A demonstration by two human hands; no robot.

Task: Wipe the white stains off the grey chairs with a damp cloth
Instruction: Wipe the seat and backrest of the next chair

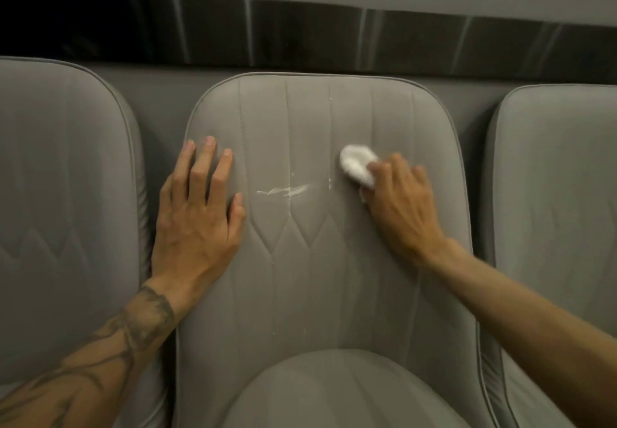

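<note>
Three grey chairs stand side by side; the middle chair carries a white stain across its backrest stitching, with small specks along the seams. Left hand lies flat on the backrest, fingers straight, bracing it; right hand grips a bunched white cloth pressed to the upholstery just right of the stain. Cloth is judged soft, light and limp — keep it wadded in the grip — and the padding will likely yield under pressure.
</note>
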